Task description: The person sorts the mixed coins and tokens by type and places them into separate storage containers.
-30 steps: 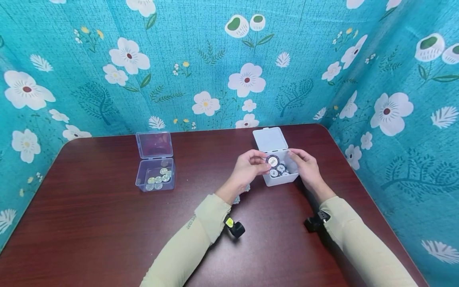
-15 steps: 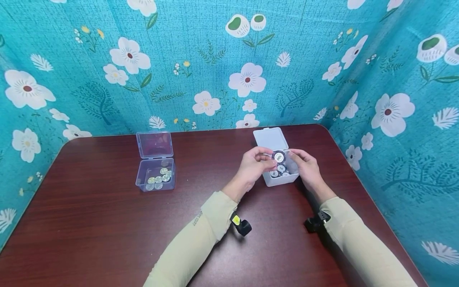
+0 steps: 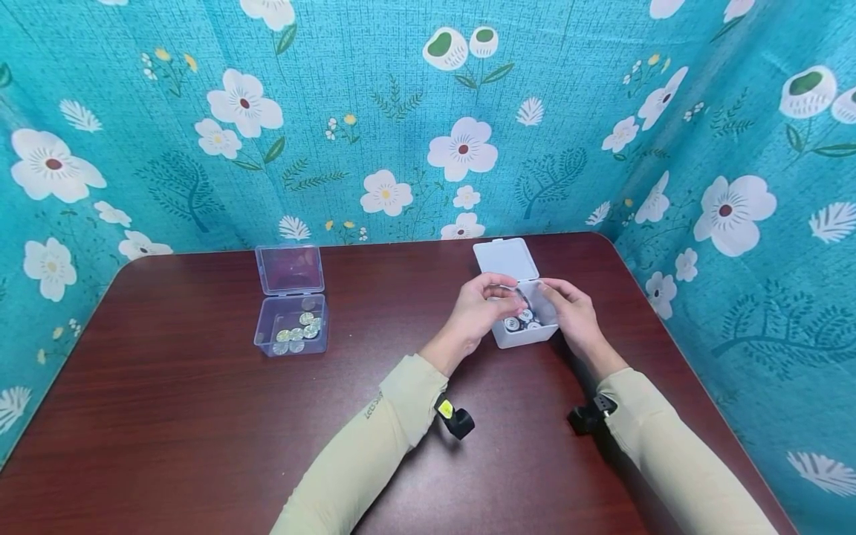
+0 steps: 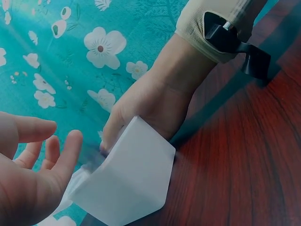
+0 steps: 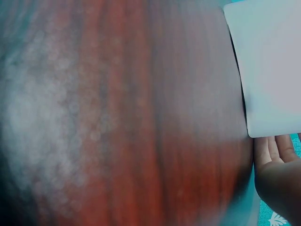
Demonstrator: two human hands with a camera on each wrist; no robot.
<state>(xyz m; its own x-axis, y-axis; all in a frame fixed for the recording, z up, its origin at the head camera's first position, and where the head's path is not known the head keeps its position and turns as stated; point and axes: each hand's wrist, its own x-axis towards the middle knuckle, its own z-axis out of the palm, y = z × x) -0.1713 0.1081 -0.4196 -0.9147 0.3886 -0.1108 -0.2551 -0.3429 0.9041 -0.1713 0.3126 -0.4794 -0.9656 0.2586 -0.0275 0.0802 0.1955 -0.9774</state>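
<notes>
My left hand (image 3: 483,310) hovers over the opening of a white lidded box (image 3: 528,337). In the left wrist view its thumb and fingers stand apart, with nothing between them. A dark, blurred poker chip (image 3: 525,293) is just below the fingertips, inside the box mouth. Several dark-rimmed poker chips (image 3: 513,324) with white centres lie in the box. My right hand (image 3: 575,318) grips the box's right wall, thumb at the inner side and fingers outside. In the right wrist view the fingers lie against the white box (image 5: 273,70).
A clear hinged box (image 3: 290,347) with its lid up stands on the left of the dark wooden table (image 3: 200,416), holding several silvery and gold-coloured coins (image 3: 296,335). A floral blue curtain (image 3: 321,148) borders the table's back and right side.
My left hand has moved right and a little up over the white box and let go of the 500-marked poker chip it pinched. My right hand has stayed on the box.
</notes>
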